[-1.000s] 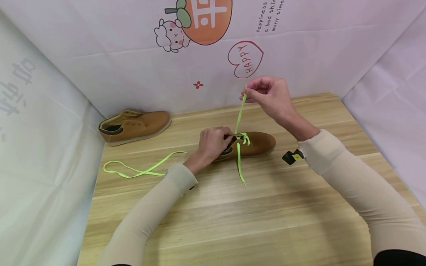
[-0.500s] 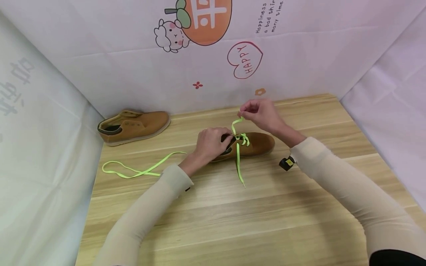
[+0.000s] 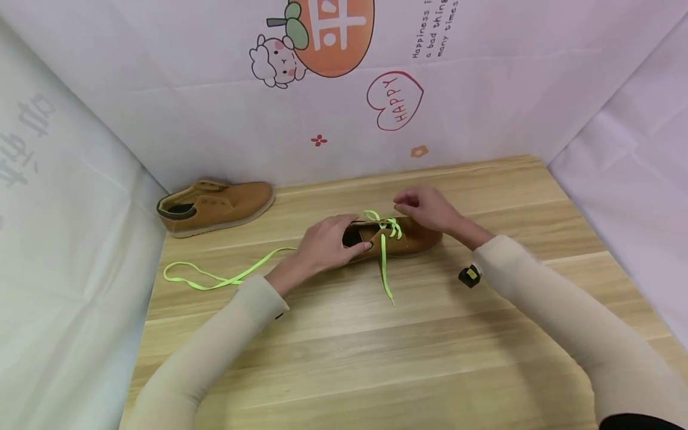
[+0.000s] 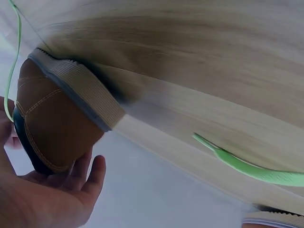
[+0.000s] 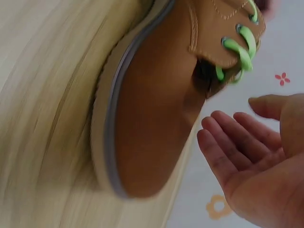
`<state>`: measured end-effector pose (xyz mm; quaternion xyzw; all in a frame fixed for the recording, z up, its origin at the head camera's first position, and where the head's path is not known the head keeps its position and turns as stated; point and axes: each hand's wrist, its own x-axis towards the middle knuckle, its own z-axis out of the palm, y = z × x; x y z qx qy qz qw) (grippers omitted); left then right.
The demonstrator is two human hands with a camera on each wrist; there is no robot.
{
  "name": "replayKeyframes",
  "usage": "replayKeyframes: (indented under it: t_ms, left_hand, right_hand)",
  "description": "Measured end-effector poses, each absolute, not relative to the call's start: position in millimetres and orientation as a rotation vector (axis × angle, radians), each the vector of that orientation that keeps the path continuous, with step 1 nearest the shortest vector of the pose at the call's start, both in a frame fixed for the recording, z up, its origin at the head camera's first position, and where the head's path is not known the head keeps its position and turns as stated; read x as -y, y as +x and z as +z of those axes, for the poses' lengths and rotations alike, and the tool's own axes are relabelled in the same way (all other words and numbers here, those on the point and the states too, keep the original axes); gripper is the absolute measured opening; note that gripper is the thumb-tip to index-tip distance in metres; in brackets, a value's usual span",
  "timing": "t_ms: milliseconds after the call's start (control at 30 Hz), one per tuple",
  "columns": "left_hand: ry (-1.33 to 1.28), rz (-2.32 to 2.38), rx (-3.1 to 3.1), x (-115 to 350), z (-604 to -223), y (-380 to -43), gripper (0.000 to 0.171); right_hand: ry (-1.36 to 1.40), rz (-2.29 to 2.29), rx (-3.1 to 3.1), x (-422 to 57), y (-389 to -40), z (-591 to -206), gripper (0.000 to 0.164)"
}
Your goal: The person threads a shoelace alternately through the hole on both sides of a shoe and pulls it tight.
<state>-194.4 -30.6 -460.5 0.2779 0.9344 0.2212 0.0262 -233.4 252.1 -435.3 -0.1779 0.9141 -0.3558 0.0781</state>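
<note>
Shoe is straddled at heel by left hand, fingers loosely spread, right hand held alongside, fingers relaxed.

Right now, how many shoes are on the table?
2: an unlaced brown shoe at the back left of the table, and a green-laced shoe nearer its middle.

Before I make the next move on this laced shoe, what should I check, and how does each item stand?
1. Laced shoe upright on the table: ok, sole down.
2. Left hand gripping the heel firmly: cannot tell.
3. Right hand free: ok, its fingers hold nothing.
4. Near lace end lying free: ok, tip in view.
5. Far lace end lying free: cannot tell, tip not visible.
6. Other shoe laced: not ok, no lace in it.
</note>
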Motion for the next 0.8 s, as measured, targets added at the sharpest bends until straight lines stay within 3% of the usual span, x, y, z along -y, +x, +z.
replayKeyframes:
  t_ms: [233,433,533,800]
  left_hand:
    - [0.822,0.684,-2.810,43.6,-467.3,-193.4,0.101]
    - [0.787,0.750,-2.792,47.9,-471.0,-193.8,0.101]
    - [0.790,0.778,-2.801,48.2,-471.9,-194.6,0.096]
    - [0.794,0.823,-2.806,45.9,-469.7,-198.1,0.081]
  right_hand:
    - [-0.633,-0.862,-2.677,-291.2,-222.3,-438.8,0.040]
    - [-0.714,-0.719,-2.616,-307.7,-209.4,-456.4,0.089]
    - [-0.771,-0.672,-2.659,-306.2,-206.8,-467.5,0.105]
    - [-0.789,-0.529,-2.771,-299.0,-207.9,-476.0,0.103]
